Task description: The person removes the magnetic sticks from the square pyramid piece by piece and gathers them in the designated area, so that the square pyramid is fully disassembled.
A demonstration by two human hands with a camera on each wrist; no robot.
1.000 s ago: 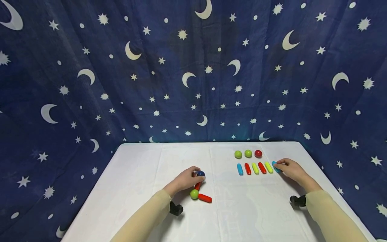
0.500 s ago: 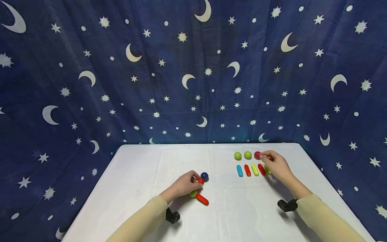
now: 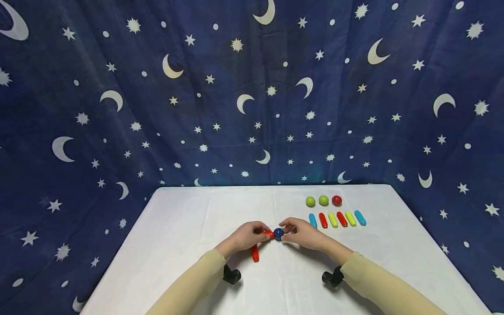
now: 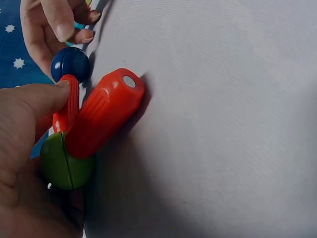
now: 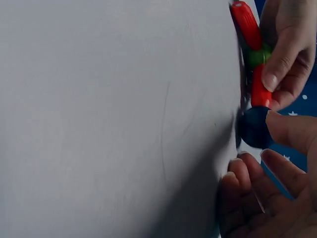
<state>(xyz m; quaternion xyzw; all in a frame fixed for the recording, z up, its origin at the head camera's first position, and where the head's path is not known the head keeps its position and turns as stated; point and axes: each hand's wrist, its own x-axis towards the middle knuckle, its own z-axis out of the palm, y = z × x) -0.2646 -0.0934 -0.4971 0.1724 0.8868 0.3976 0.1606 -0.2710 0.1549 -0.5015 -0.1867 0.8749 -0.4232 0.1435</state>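
My left hand (image 3: 248, 236) pinches a red rod (image 4: 73, 106) between thumb and fingers. A green ball (image 4: 67, 161) joins that rod to a second, free-ended red rod (image 4: 111, 106), which has a pale disc on its tip. At the held rod's other end sits a dark blue ball (image 3: 278, 234), touching it. My right hand (image 3: 305, 234) is around the blue ball, thumb and forefinger on either side. A small gap shows beside its thumb in the left wrist view, and its fingers look loosely spread. In the head view the left hand hides the green ball.
Two green balls (image 3: 310, 201) and a red ball (image 3: 336, 200) stand in a row at the back right of the white table (image 3: 189, 218). Before them lies a row of blue, red and yellow rods (image 3: 341, 219). A starry curtain (image 3: 252, 109) hangs behind the table.
My right hand has left the blue rod at the row's right end, passed near the red ball and come left to the blue ball. My left hand has turned the joined pieces, swinging the blue ball rightward.
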